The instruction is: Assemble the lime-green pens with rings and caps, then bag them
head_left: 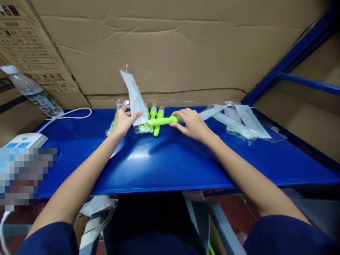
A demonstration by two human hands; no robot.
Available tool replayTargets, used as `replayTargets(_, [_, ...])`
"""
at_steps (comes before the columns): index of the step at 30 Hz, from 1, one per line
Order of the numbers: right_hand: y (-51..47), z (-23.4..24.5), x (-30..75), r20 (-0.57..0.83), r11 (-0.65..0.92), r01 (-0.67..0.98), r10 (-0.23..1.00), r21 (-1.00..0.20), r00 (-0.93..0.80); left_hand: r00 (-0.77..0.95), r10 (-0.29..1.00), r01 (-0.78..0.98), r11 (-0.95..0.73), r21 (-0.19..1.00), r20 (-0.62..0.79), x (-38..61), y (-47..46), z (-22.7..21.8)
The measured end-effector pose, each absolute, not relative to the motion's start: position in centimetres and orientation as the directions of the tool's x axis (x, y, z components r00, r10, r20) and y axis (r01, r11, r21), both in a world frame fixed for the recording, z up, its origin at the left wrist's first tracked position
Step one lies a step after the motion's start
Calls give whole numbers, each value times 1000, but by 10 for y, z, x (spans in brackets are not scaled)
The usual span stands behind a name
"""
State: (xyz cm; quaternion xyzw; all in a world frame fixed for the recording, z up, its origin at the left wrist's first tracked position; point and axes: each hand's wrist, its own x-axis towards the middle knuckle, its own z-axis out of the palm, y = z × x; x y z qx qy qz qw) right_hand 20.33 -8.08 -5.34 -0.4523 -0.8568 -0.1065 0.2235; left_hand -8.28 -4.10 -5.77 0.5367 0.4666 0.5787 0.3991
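Note:
My left hand (124, 119) pinches a clear plastic bag (136, 97) with a white and pale green strip inside, its far end sticking up. In my right hand (190, 122) is a lime-green stick-shaped item (162, 121), held by its right end and pointing left at the bag's lower end. Whether its tip is inside the bag, I cannot tell. Behind and beneath it lie several similar green pieces (156, 130) with clear caps. Left of my left hand, a bagged green piece (114, 122) rests on the blue table (170, 163), partly hidden by the hand.
More flat bags with white strips (245, 122) are piled on the right. A water bottle (34, 92) leans against the cardboard at left, near a white power strip (28, 140) and cable. Cardboard (170, 53) walls the back; a blue metal frame (292, 56) stands right.

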Motion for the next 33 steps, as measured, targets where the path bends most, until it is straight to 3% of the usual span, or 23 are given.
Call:
replayTargets(7, [-98, -54, 182, 462, 543, 827, 701, 147, -542, -159, 945, -68, -298, 952, 284, -76, -41, -61])
replayTargets(11, [-96, -54, 184, 477, 478, 867, 734, 143, -483, -157, 962, -130, -246, 960, 225, -76, -39, -61])
replayTargets(26, [-102, -58, 172, 503, 329, 942, 827, -68, -252, -68, 973, -141, -229, 963, 221, -67, -50, -57])
replayTargets(29, [-105, -61, 166, 442, 306, 937, 873, -170, -205, -55, 975, -130, -220, 967, 215, -60, -55, -58])
replayTargets(33, [-105, -68, 162, 370, 334, 856, 910, -394, -184, -27, 984, -156, -180, 971, 178, -51, -61, -59])
